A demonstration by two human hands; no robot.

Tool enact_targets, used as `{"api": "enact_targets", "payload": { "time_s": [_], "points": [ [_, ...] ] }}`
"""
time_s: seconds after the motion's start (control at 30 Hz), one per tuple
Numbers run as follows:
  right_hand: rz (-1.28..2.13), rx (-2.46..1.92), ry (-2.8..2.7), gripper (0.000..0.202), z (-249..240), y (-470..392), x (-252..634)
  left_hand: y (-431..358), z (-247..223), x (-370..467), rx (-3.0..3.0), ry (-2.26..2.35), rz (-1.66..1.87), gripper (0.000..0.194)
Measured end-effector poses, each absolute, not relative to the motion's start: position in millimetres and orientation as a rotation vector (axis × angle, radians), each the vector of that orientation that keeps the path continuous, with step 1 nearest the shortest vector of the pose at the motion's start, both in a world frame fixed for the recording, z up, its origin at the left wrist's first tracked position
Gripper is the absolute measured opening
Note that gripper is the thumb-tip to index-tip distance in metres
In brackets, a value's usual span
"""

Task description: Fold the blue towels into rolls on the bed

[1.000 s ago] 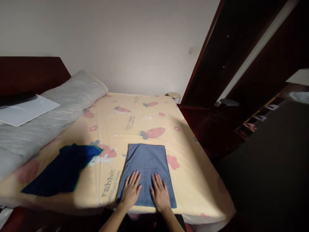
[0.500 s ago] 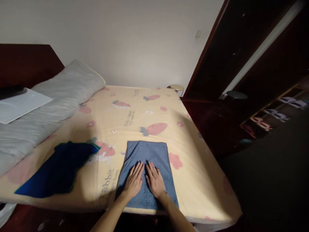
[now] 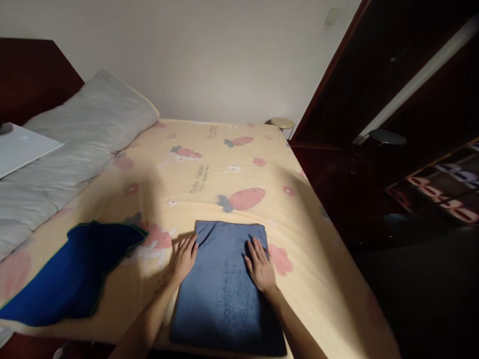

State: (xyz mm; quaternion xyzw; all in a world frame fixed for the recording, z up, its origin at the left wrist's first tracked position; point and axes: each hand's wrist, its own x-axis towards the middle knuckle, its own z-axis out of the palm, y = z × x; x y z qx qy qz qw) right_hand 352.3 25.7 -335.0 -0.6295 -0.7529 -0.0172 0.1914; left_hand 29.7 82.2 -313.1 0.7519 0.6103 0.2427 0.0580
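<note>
A grey-blue folded towel [image 3: 224, 279] lies flat near the front edge of the bed, with a small crease at its far left corner. At its left edge, mostly on the bedsheet, is my left hand [image 3: 185, 258], palm down and open. My right hand [image 3: 261, 265] rests flat on the towel's right side, fingers stretched out and slightly apart. Further left, a dark blue cloth [image 3: 71, 274] with a green edge lies spread unevenly on the bed, apart from both hands.
The yellow bedsheet [image 3: 209, 194] has carrot and flower prints. A grey pillow or quilt [image 3: 90, 119] lies along the left, bearing a white flat panel [image 3: 26, 147]. Beyond the bed stand a beige stool [image 3: 282, 122] and a dark stool [image 3: 387, 137]. Slippers [image 3: 462, 214] line a rack at right.
My hands have moved apart from the towel's middle, the left to its left edge, the right to its right side. The view has shifted slightly. The towel still lies flat.
</note>
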Motion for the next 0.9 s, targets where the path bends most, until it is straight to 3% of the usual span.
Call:
{"api": "enact_targets", "payload": {
  "time_s": [0.17,0.33,0.6,0.73,0.9],
  "points": [
    [0.083,-1.684,-2.245,0.055,-329.9,58.2,304.9,127.1,-307.8,69.8,1.791,2.192,0.688,0.026],
    [0.134,-1.686,-2.283,0.054,-329.5,72.9,316.1,155.3,-307.8,60.1,1.690,2.199,0.632,0.002],
    [0.013,-1.839,-2.073,0.053,-341.4,74.6,363.1,164.4,-301.4,49.3,1.744,2.145,0.676,0.009],
    [-0.009,-1.851,-2.049,0.054,-337.6,76.4,352.5,148.3,-293.4,73.7,1.807,2.171,0.798,0.032],
    [0.073,-1.737,-2.204,0.053,-323.6,86.3,302.1,122.1,-300.6,121.6,2.326,1.725,0.658,0.052]
  ]
}}
